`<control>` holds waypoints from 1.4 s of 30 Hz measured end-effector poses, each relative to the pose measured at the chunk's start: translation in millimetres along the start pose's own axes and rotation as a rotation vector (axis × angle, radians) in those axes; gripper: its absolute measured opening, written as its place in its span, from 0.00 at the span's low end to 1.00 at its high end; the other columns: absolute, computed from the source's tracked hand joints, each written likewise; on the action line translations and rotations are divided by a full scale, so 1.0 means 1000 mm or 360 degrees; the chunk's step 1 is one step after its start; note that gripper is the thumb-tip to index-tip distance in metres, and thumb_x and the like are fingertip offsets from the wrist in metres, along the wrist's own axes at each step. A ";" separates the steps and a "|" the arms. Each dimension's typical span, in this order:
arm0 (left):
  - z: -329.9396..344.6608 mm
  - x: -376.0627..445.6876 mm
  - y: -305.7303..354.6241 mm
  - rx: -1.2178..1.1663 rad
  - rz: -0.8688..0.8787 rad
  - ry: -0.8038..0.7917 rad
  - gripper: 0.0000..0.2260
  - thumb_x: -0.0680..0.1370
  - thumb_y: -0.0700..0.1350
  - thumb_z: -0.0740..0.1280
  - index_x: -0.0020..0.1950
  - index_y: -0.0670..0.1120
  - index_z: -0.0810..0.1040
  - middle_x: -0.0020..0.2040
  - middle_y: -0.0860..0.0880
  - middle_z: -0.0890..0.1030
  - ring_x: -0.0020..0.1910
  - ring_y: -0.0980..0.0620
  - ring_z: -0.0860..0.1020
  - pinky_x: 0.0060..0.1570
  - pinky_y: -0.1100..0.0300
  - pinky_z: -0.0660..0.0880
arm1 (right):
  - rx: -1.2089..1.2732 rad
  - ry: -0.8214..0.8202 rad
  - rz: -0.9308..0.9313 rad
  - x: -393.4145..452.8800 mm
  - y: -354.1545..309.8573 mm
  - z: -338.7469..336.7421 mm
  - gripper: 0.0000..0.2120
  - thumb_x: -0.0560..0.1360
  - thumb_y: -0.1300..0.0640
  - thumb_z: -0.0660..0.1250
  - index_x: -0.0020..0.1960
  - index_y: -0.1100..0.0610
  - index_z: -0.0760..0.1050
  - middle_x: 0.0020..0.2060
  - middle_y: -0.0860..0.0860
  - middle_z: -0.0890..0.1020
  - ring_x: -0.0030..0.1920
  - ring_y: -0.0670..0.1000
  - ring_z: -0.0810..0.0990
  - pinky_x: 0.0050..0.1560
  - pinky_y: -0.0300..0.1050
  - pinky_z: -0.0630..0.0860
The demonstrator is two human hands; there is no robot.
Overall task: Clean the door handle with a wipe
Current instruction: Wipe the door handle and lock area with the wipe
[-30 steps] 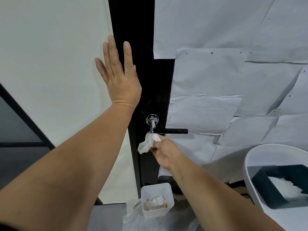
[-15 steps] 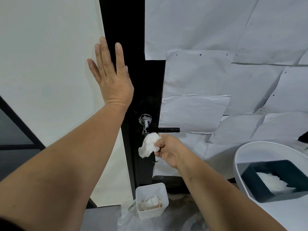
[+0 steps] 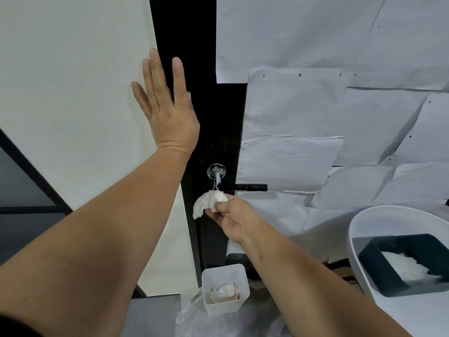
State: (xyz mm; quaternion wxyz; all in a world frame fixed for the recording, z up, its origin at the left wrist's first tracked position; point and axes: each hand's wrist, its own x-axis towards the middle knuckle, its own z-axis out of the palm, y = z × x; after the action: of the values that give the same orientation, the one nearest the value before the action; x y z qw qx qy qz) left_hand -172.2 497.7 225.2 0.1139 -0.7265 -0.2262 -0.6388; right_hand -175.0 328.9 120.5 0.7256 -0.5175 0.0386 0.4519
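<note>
The door handle (image 3: 250, 187) is a black lever on a silver neck and round rose, mounted on a black door (image 3: 194, 69). A crumpled white wipe (image 3: 209, 201) is pinched in my right hand (image 3: 233, 218), just below the silver neck and touching the lever's inner end. My left hand (image 3: 167, 110) lies flat, fingers spread, on the door's left edge and the white wall, above the handle.
White paper sheets (image 3: 315, 105) cover the surface right of the door. A small white bin (image 3: 226, 288) with used wipes stands on the floor below the handle. At the right, a white tub (image 3: 359, 239) holds a dark tray (image 3: 374, 261) with fresh wipes.
My right hand has shifted the wipe slightly up against the base of the handle. The left hand stays flat on the door; the view has moved a little.
</note>
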 end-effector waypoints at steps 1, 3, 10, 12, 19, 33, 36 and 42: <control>0.000 0.000 0.001 0.0003 0.0003 -0.0004 0.22 0.82 0.37 0.58 0.75 0.43 0.55 0.73 0.32 0.66 0.74 0.34 0.63 0.74 0.35 0.55 | -0.0150 -0.0033 -0.0002 -0.002 0.001 0.004 0.17 0.72 0.76 0.58 0.54 0.62 0.78 0.47 0.57 0.82 0.48 0.54 0.80 0.48 0.46 0.78; 0.000 0.000 0.001 0.0001 0.0002 -0.0017 0.22 0.83 0.37 0.58 0.75 0.43 0.55 0.73 0.32 0.66 0.74 0.34 0.63 0.73 0.35 0.55 | -0.0295 -0.0056 -0.0006 -0.005 -0.003 0.004 0.18 0.69 0.74 0.59 0.53 0.60 0.77 0.46 0.56 0.81 0.45 0.52 0.79 0.42 0.44 0.76; 0.001 -0.001 -0.001 0.0038 0.0017 0.0011 0.22 0.82 0.37 0.58 0.75 0.43 0.56 0.73 0.31 0.66 0.74 0.34 0.64 0.73 0.35 0.56 | -0.0027 -0.0140 -0.0157 -0.012 -0.045 -0.022 0.17 0.70 0.72 0.57 0.57 0.66 0.72 0.53 0.62 0.78 0.47 0.59 0.79 0.45 0.49 0.80; 0.002 -0.001 -0.001 0.0038 0.0025 0.0017 0.22 0.83 0.37 0.58 0.75 0.43 0.56 0.73 0.31 0.66 0.74 0.34 0.64 0.73 0.35 0.56 | -0.0237 -0.0118 -0.0373 -0.015 -0.055 -0.026 0.18 0.71 0.74 0.58 0.58 0.61 0.71 0.53 0.61 0.76 0.45 0.58 0.80 0.41 0.46 0.80; 0.004 -0.002 -0.001 0.0032 0.0019 0.0033 0.21 0.83 0.38 0.58 0.75 0.43 0.56 0.73 0.31 0.66 0.74 0.34 0.63 0.73 0.35 0.56 | -0.2346 0.1063 -0.1607 0.006 -0.049 -0.060 0.16 0.71 0.65 0.65 0.56 0.53 0.73 0.53 0.54 0.73 0.47 0.55 0.73 0.46 0.46 0.70; 0.003 -0.002 -0.001 0.0018 0.0020 0.0027 0.21 0.83 0.38 0.58 0.75 0.43 0.57 0.73 0.31 0.67 0.74 0.34 0.64 0.73 0.35 0.56 | -0.2813 0.0560 -0.1734 0.020 -0.032 -0.047 0.10 0.71 0.65 0.70 0.51 0.60 0.74 0.48 0.54 0.71 0.47 0.52 0.67 0.40 0.42 0.70; 0.004 -0.001 -0.001 0.0008 0.0020 0.0033 0.20 0.84 0.39 0.57 0.75 0.43 0.57 0.73 0.31 0.67 0.74 0.34 0.64 0.73 0.35 0.56 | -0.2764 0.0477 -0.1824 0.023 -0.021 -0.034 0.13 0.64 0.73 0.70 0.43 0.60 0.73 0.43 0.54 0.72 0.43 0.52 0.68 0.37 0.40 0.65; 0.004 -0.001 -0.001 0.0007 0.0016 0.0024 0.22 0.83 0.37 0.59 0.75 0.43 0.57 0.72 0.30 0.67 0.74 0.33 0.64 0.73 0.34 0.56 | -0.2352 0.0493 -0.1707 0.027 -0.033 -0.037 0.09 0.71 0.71 0.65 0.47 0.63 0.80 0.42 0.56 0.74 0.42 0.55 0.74 0.37 0.48 0.75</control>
State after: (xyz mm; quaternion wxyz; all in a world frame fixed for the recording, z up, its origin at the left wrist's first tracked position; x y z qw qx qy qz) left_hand -169.5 500.1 223.8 0.1204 -0.7225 -0.2230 -0.6433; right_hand -120.8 314.4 113.3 0.3101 -0.8520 -0.4075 -0.1088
